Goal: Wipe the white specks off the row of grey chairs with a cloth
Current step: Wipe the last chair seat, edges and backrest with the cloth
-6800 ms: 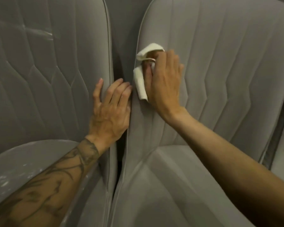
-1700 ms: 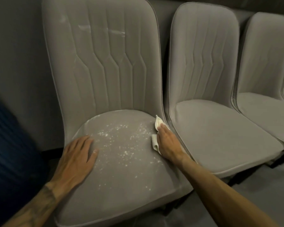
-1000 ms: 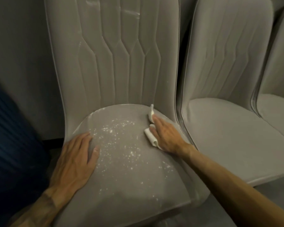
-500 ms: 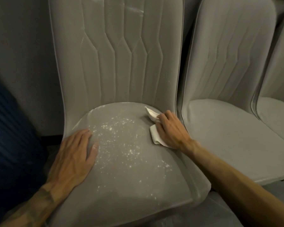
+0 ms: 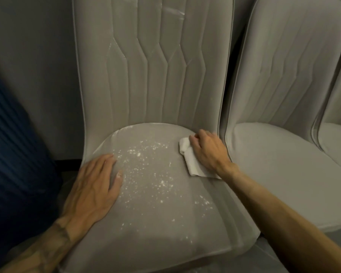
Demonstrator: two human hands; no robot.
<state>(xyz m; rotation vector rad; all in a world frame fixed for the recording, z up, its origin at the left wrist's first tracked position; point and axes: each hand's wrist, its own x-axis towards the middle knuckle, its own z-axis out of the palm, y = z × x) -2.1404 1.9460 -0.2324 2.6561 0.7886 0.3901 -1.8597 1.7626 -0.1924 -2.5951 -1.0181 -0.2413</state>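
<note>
- Near chair (image 5: pixel 165 223): seat not done. White specks (image 5: pixel 146 174) are scattered across the middle of the cushion, thinning toward the front and front-right edge.
- Cloth (image 5: pixel 191 160): folded white pad, flat on the seat's rear-right corner, just beside the speck patch, not on it.
- Right hand (image 5: pixel 207 152): on top of the cloth, fingers curled over its far end, gripping it and pressing it down.
- Left hand (image 5: pixel 93 186): released, palm down on the seat's left edge, fingertips at the fringe of the specks. Holds nothing; looks like bracing.
- Backrest (image 5: pixel 156 75) of the same chair: pale streak near the top, faint marks along a seam. Likely needs a pass too.
- Second chair (image 5: pixel 274 154): seat and back look clean from here.
- Third chair (image 5: pixel 339 138): only a sliver in view, can't tell.
- Estimate: the main patch on this seat is all left to wipe. Rest of the row is out of frame, unknown.
</note>
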